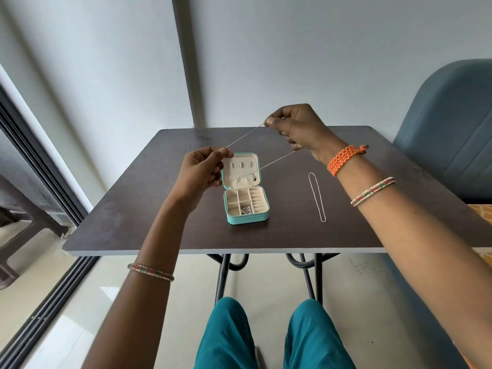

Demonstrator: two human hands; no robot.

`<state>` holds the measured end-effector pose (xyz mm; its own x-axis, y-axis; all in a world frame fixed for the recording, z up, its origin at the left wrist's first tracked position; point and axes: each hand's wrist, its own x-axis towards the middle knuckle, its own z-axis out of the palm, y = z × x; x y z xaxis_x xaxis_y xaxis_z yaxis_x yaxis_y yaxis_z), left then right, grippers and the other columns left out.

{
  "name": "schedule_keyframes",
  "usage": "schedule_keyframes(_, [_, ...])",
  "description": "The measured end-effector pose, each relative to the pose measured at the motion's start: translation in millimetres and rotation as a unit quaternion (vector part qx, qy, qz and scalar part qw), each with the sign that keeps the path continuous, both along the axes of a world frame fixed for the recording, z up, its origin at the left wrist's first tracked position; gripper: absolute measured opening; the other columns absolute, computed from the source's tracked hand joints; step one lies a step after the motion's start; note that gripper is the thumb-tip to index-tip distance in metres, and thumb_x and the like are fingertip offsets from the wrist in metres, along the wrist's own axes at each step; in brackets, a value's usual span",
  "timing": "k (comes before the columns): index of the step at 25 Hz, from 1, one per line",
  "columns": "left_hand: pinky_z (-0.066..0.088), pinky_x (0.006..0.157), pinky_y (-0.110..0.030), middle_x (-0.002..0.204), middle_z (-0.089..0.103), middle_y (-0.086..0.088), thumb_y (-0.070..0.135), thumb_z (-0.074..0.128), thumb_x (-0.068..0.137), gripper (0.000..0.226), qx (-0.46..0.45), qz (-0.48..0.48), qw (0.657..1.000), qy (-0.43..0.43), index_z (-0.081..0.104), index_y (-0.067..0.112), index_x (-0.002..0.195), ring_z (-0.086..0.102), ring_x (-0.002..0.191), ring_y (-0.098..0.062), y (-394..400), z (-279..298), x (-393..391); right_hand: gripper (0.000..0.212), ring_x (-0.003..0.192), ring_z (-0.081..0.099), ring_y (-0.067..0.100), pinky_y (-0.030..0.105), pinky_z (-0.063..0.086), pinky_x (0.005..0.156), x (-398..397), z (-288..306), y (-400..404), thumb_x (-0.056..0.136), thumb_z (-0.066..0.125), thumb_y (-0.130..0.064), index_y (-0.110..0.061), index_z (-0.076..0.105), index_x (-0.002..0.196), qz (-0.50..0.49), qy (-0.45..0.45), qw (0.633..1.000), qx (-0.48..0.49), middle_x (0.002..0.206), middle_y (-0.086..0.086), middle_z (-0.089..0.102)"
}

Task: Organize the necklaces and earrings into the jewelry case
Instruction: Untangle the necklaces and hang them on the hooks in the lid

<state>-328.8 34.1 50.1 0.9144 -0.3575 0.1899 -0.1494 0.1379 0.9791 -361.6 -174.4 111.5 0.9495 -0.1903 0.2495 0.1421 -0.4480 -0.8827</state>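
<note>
A small teal jewelry case (pixel 246 219) lies open at the middle of the dark table (pixel 138 209), its lid up and its cream compartments showing. Some silver jewelry (pixel 246 209) lies in a front compartment. A thin silver necklace (pixel 245 136) is stretched in the air above the case. My left hand (pixel 202 169) pinches one end of it near the lid. My right hand (pixel 298 129) pinches it higher up, and a second strand (pixel 278 159) runs from that hand down toward the lid. Another silver necklace (pixel 316 197) lies as a long loop on the table, right of the case.
A blue upholstered chair (pixel 452 129) stands at the table's right side. A grey wall rises behind the table, and a sliding door track (pixel 53 288) runs along the floor on the left. My knees in teal trousers (pixel 266 336) are below the table's near edge.
</note>
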Motion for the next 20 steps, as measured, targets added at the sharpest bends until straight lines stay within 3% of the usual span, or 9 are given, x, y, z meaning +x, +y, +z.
schedule_keyframes(2, [0.036,0.045,-0.015,0.046,0.039,0.012,0.014,0.049,0.097,0.022,-0.029,0.042,0.999,0.006,0.064,0.012,0.080,0.033,0.042,-0.003,0,-3,-1,0.011,0.037,0.028,0.003,0.015,0.026,0.041,-1,-5,0,0.089,0.061,-0.018,-0.011,0.069,0.088,-0.015,-0.010,0.999,-0.038,0.042,-0.015,0.040])
schedule_keyframes(5, [0.041,0.047,-0.014,0.048,0.046,0.014,0.013,0.052,0.096,0.019,-0.011,0.067,0.998,-0.017,0.062,0.013,0.080,0.039,0.045,-0.001,-5,-13,-3,0.010,0.041,0.036,0.001,0.014,0.031,0.047,0,-4,8,0.086,0.064,-0.020,-0.013,0.071,0.082,-0.073,-0.101,0.983,-0.136,0.048,-0.009,0.041])
schedule_keyframes(7, [0.050,0.054,-0.014,0.060,0.053,0.007,0.012,0.057,0.093,0.011,0.024,0.020,0.999,-0.027,0.060,0.013,0.082,0.046,0.054,0.000,-10,-24,-6,0.010,0.044,0.037,0.005,0.021,0.034,0.053,0,4,17,0.085,0.063,-0.020,-0.014,0.070,0.081,-0.080,-0.163,0.963,-0.201,0.048,-0.007,0.039])
schedule_keyframes(10, [0.056,0.068,-0.020,0.085,0.048,-0.013,0.007,0.061,0.089,0.003,0.041,-0.062,0.997,-0.014,0.064,0.007,0.088,0.050,0.075,-0.013,-20,-37,-9,0.010,0.052,0.042,0.008,0.025,0.038,0.061,-4,14,32,0.086,0.062,-0.023,-0.017,0.069,0.082,-0.052,-0.216,0.928,-0.298,0.049,-0.011,0.038])
schedule_keyframes(12, [0.055,0.070,-0.019,0.086,0.052,-0.015,0.006,0.063,0.087,0.003,0.059,-0.078,0.995,-0.022,0.066,0.006,0.088,0.054,0.075,-0.014,-27,-40,-11,0.011,0.061,0.044,0.014,0.026,0.038,0.062,-5,16,38,0.087,0.061,-0.023,-0.018,0.070,0.084,-0.047,-0.225,0.913,-0.336,0.053,-0.014,0.039])
schedule_keyframes(16, [0.050,0.062,-0.016,0.077,0.055,-0.015,0.010,0.069,0.084,0.004,0.122,-0.052,0.989,-0.066,0.068,0.009,0.081,0.050,0.064,-0.012,-31,-36,-13,0.010,0.054,0.039,0.009,0.026,0.036,0.062,-3,11,27,0.086,0.063,-0.020,-0.016,0.071,0.082,-0.082,-0.224,0.920,-0.311,0.048,-0.014,0.035])
schedule_keyframes(20, [0.033,0.065,-0.030,0.076,0.052,-0.009,0.035,0.076,0.074,0.012,0.184,-0.048,0.974,-0.121,0.075,0.023,0.076,0.039,0.070,-0.021,-19,-26,-1,0.010,0.046,0.039,0.004,0.023,0.032,0.060,0,-7,6,0.085,0.063,-0.017,-0.016,0.070,0.078,-0.131,-0.169,0.947,-0.241,0.045,-0.012,0.038])
